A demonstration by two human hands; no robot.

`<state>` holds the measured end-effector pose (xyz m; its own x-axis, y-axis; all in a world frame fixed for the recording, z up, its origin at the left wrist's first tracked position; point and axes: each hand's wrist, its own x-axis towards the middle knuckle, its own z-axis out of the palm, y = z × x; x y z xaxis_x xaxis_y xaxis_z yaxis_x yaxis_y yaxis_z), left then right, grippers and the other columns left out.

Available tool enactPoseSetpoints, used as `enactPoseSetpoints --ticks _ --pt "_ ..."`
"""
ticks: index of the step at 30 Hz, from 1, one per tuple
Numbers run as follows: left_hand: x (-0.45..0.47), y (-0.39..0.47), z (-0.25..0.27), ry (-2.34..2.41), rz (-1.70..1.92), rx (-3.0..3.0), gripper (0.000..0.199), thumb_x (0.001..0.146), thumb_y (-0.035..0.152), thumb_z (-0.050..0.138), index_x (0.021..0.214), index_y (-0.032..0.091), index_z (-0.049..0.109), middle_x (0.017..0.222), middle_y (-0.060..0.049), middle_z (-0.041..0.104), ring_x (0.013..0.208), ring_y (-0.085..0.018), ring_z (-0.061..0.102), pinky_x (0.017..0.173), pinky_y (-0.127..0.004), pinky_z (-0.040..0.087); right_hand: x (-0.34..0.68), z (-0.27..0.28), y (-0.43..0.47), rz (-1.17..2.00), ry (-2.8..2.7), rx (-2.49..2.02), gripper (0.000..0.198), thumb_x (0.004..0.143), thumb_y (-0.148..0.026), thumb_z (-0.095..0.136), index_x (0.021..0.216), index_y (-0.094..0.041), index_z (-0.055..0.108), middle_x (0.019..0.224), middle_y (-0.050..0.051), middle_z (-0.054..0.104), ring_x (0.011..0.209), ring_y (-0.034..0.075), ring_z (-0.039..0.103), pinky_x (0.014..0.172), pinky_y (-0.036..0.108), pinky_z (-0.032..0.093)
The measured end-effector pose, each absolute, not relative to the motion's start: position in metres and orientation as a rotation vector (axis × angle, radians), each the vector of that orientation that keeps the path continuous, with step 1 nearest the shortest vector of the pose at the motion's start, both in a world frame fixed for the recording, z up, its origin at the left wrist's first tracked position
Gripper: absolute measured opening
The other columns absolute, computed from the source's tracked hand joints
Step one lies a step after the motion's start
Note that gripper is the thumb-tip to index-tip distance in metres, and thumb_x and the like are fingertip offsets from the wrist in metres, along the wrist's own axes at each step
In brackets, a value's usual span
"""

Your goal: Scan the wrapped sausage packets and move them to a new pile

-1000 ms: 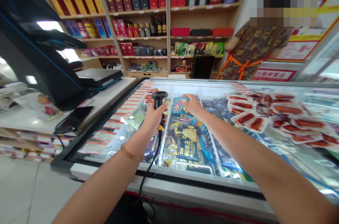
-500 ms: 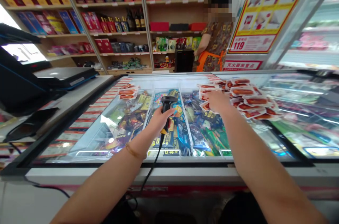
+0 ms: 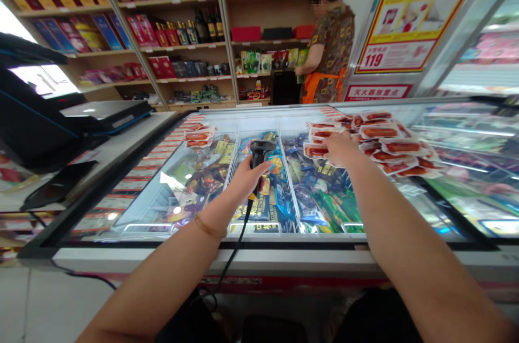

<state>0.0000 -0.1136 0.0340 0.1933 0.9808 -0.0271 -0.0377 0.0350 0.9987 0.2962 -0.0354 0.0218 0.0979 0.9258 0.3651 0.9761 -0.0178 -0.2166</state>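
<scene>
The left hand has its fingers wrapped round the grip of a black scanner above the freezer, while the right hand is at the near-left edge of the sausage packs heaped on the glass top; whether those fingers have closed on one, I can't tell. Packs stacked so loosely are best handled singly, by the edge, with the cable kept slack. Beneath the glass, wire baskets hold jumbled blue, yellow and green packets.
</scene>
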Motion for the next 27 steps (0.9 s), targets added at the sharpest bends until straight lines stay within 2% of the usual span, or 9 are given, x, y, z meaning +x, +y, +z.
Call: enactPoseSetpoints --ticks 4,6,13,21,27 --pt "0.0 -0.115 0.036 1.045 1.072 1.252 0.041 0.07 0.042 0.077 0.091 0.019 0.051 0.069 0.003 0.06 0.036 -0.006 0.048 0.036 -0.022 0.034 0.262 0.038 -0.051 -0.243 -1.913 -1.863 0.029 0.077 -0.02 0.068 0.106 -0.02 0.066 0.104 0.014 0.066 0.104 0.033 0.059 0.09 0.049 0.043" --pt "0.0 -0.116 0.037 1.044 1.083 1.258 0.041 0.069 0.042 0.077 0.09 0.02 0.05 0.068 0.004 0.059 0.037 -0.006 0.048 0.036 -0.022 0.034 0.246 0.044 -0.057 -0.285 -1.876 -1.78 0.033 0.083 -0.024 0.064 0.116 -0.022 0.063 0.112 0.013 0.065 0.102 0.03 0.061 0.086 0.043 0.046" --pt "0.0 -0.119 0.038 1.033 1.101 1.343 0.033 0.073 0.04 0.073 0.088 0.02 0.049 0.064 0.004 0.058 0.036 -0.007 0.046 0.037 -0.022 0.033 0.22 0.053 -0.066 -0.349 -1.859 -1.519 0.031 0.089 -0.022 0.058 0.12 -0.02 0.062 0.112 0.013 0.063 0.106 0.03 0.059 0.087 0.04 0.049" --pt "0.001 -0.125 0.042 1.07 1.026 1.48 0.028 0.078 0.037 0.068 0.086 0.022 0.046 0.046 0.008 0.049 0.034 -0.009 0.044 0.039 -0.021 0.033 0.216 0.056 -0.071 -0.325 -1.829 -1.555 0.032 0.091 -0.026 0.056 0.122 -0.02 0.061 0.115 0.012 0.063 0.106 0.03 0.059 0.084 0.039 0.049" --pt "0.003 -0.128 0.045 1.092 1.022 1.482 0.027 0.077 0.035 0.067 0.091 0.021 0.048 0.044 0.008 0.048 0.034 -0.009 0.044 0.039 -0.02 0.032 0.214 0.056 -0.072 -0.353 -1.842 -1.541 0.032 0.091 -0.027 0.056 0.122 -0.02 0.061 0.114 0.012 0.063 0.105 0.029 0.06 0.083 0.037 0.049"
